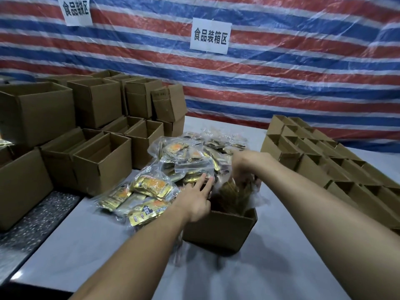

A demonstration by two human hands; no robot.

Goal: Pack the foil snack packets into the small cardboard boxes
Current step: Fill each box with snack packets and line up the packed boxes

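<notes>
**Q:** What lies nearest in the figure?

**A:** Two bare forearms are shown reaching across the desk (pixel 86 245). The left hand (pixel 198 202) is held flat at the left rim of the small cardboard box (pixel 220 228), with fingers straight and spread. Nothing is gripped by it. The right hand (pixel 244 167) is curled round a bundle of foil snack packets (pixel 233 198) in clear wrap. The bundle is held at the mouth of the box and partly inside it. The exact grip is obscured by blur.

**Q:** How far along is the task judged to be?

**A:** An early stage is indicated. One box is being filled, and a large pile of packets (pixel 190 156), bagged in clear plastic, is left on the desk just behind it.

**Q:** And the other containers?

**A:** At the left, stacked boxes (pixel 101 165) are shown open, and the nearest are seen to be empty. At the right, rows of boxes (pixel 324 161) are set close together with mouths open. Their contents cannot be made out from this angle, so much packing is judged to remain.
</notes>
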